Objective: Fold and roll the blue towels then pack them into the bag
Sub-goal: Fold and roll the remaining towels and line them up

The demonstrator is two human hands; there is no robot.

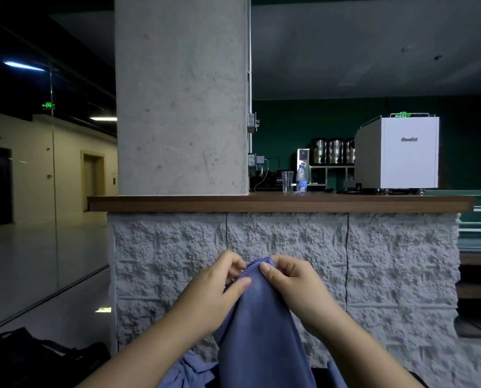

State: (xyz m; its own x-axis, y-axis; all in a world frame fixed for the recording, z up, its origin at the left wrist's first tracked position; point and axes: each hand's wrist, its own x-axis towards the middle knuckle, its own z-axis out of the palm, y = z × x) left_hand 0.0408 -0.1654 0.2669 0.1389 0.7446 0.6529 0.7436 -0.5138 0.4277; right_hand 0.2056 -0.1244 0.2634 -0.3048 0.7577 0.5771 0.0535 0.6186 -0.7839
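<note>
Clearly folding has barely begun: left hand and right hand both pinch the towel at one hemmed corner, close together; next, spread it flat.

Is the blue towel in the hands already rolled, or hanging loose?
Hanging loose: both hands, left and right, pinch the blue towel at its top edge; it drapes down unrolled.

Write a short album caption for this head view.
Both hands, left hand and right hand, pinch a blue towel before a stone counter.

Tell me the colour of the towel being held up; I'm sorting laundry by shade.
Plain muted blue, no pattern, with a stitched hem. The towel shows best in the head view.
</note>
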